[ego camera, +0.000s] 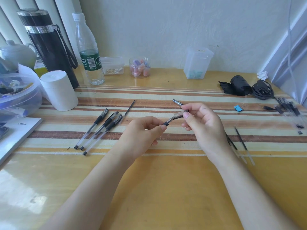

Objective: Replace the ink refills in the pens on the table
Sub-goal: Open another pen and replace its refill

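Striped mat (166, 138) on a glossy yellow table (166, 188), pale wall behind. Directions are clock hours from my hands at centre.

1. Left hand (144, 131): fingers curled, thumb and forefinger pinching the black grip of a pen's front section (167, 122), metal tip pointing toward 1 o'clock.
2. Right hand (201, 127): thumb and fingers pinching the clear barrel (180, 114), raised above the mat. Its open end meets the metal tip.
3. Cap (177, 102): 12 o'clock, just beyond my right fingertips. I cannot tell whether it lies on the mat or is held.
4. Three capped pens (98, 130): 9 o'clock, side by side on the mat, caps toward the wall.
5. Loose refill (129, 108): 10 o'clock, just beside the three pens.
6. Spare refills (241, 140): 4 o'clock, near my right wrist, one partly hidden behind it.
7. Heap of pens (289, 108): 3 o'clock, at the table edge, blurred.
8. Blue binder clip (238, 108): 2 o'clock.
9. Water bottle (89, 52), black flask (49, 47), paper roll (59, 90): 10 o'clock, far side.
10. Jar (140, 67), clear box (197, 63): 12 o'clock, by the wall.
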